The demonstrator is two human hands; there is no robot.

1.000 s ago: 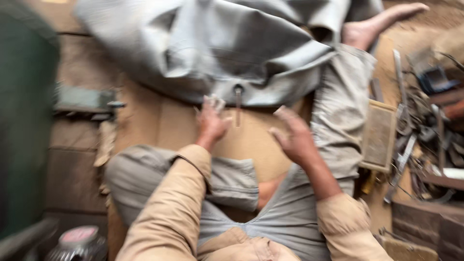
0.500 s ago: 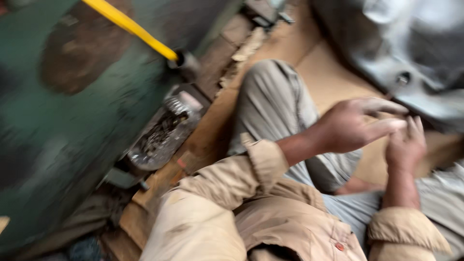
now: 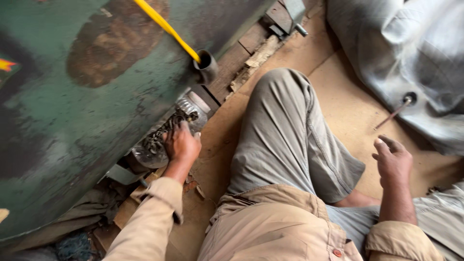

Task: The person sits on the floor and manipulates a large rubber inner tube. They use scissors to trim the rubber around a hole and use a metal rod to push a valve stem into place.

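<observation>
The big green tank (image 3: 72, 121) fills the view from 9 o'clock up to 12 o'clock. Half a second ago it took up the same side, but a second ago the head looked straight down at the grey cloth and both hands were close together in front of it. So the person has turned away from the cloth and toward the tank side.

The grey cloth (image 3: 411, 53) now lies at 2 o'clock, with a thin metal pin (image 3: 394, 113) poking out of a round hole in it. The person sits on the wooden floor (image 3: 338, 92), with one bent leg (image 3: 285, 135) in grey trousers in the middle.

The jar (image 3: 164, 135) lies on its side at 9 o'clock, just under the edge of the tank. It is clear and full of small dark metal bits. A yellow stick (image 3: 164, 26) with a dark cup end (image 3: 207, 66) hangs at 11 o'clock, just above the jar.

The left hand (image 3: 181, 145) has moved from the cloth to the jar. It rests on the jar at its 3 o'clock side, fingers bent over the glass; I cannot tell if the grip is tight. It looks like the work has gone over to the jar.

The right hand (image 3: 394, 162) is at 3 o'clock, well apart from the jar. Its grip is loose and half open, and it holds nothing. The pin is near it, at its 12 o'clock.
</observation>
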